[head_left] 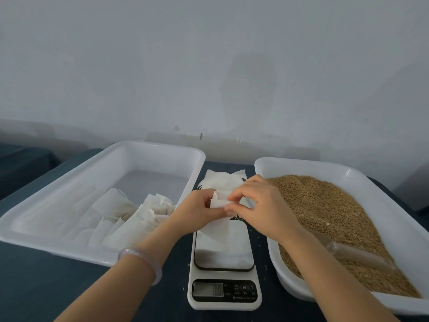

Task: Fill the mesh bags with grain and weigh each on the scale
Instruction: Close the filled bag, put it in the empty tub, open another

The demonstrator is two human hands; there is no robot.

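Just above the far end of the scale [223, 252], both hands meet on one white mesh bag [218, 202]. The left hand [200, 209] holds its left side with curled fingers. The right hand [263, 205] pinches its upper edge between thumb and fingertips. The bag's lower part hangs towards the scale's platform; whether it touches cannot be told.

A loose stack of flat bags [222, 180] lies on the table just behind the scale. The scale's display [208, 289] is lit, but its reading is too blurred to make out.

To the left, a white tray [160, 145] holds filled bags [139, 214] crowded into its near right part, with bare floor towards its far end. Its right rim runs just beside the scale's left edge, and the left forearm, wearing a pale bracelet [141, 260], crosses that corner.

To the right, another white tray [301, 162] is heaped with grain [336, 210], a clear scoop [355, 252] lying in it near the right forearm. Only a narrow strip of dark table [46, 287], flecked with stray grains, separates this tray's left rim from the scale. A wider stretch of tabletop shows at the near left.
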